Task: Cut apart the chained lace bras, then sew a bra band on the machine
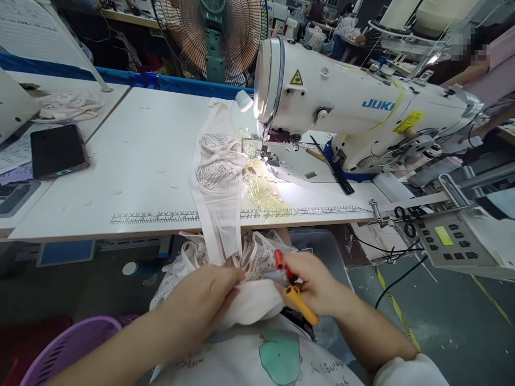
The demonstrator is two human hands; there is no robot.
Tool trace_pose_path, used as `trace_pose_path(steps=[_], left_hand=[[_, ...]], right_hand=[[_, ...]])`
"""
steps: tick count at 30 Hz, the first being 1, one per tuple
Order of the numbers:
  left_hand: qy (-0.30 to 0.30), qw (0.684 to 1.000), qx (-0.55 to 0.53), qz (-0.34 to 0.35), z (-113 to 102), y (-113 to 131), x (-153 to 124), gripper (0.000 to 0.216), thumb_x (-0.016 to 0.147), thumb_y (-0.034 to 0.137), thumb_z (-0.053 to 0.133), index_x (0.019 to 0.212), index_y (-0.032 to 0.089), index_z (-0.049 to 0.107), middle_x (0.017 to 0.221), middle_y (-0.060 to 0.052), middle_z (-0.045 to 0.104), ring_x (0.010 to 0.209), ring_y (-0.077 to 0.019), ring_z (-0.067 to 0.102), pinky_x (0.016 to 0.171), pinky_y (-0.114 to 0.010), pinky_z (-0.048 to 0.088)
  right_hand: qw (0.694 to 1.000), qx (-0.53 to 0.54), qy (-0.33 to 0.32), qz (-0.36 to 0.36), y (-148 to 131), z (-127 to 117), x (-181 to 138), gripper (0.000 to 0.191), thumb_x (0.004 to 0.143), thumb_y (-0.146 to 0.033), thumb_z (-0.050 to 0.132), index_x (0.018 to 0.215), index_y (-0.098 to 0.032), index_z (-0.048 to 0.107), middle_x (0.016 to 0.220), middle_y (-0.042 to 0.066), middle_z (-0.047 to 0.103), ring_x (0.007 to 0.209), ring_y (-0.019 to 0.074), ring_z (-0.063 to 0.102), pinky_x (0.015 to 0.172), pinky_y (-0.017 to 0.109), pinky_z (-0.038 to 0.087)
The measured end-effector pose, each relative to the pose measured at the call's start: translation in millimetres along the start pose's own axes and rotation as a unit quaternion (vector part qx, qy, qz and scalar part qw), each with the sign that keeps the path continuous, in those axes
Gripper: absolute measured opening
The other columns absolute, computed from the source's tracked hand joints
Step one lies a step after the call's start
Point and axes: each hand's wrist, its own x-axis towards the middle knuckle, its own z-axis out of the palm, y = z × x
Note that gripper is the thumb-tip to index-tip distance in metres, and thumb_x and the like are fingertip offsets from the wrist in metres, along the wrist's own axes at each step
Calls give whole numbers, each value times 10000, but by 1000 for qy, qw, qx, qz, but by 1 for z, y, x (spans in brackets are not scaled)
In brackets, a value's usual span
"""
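Apparently halfway, my left grip pinches the already assembled garment; beside it, my right grip holds snips.

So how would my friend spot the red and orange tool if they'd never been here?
Find the big white sewing machine, then look just past the front edge of its white table, on the wearer's side. There, the right hand holds the red and orange tool. Its bright colours set it apart from the pale fabric beside it.

Phone left of garment, sewing machine right; fan behind table.
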Motion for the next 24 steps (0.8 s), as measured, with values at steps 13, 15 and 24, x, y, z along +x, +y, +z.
trace_pose_path(steps=[13,15,24], left_hand=[[-138,984,66,-87,-27,13,15,260,864,173,339,801,170,591,751,-41,627,693,-184,563,600,-281,400],[-135,987,80,-36,-23,17,19,271,863,144,321,804,165,585,750,-45,627,662,-178,544,582,-285,380],[-147,981,123,24,-36,4,8,258,885,233,377,908,203,632,794,-30,654,684,-178,542,669,-317,333]], right_hand=[[989,-103,89,59,7,-4,-5,138,663,-103,520,662,-201,423,603,-27,413,544,109,388,486,212,321],[999,-35,12,37,-2,7,4,132,668,-134,527,635,-200,417,610,-22,441,549,108,408,493,214,336],[993,88,-49,64,-6,15,10,179,637,-103,475,613,-218,340,631,-17,502,525,103,443,467,209,351]])
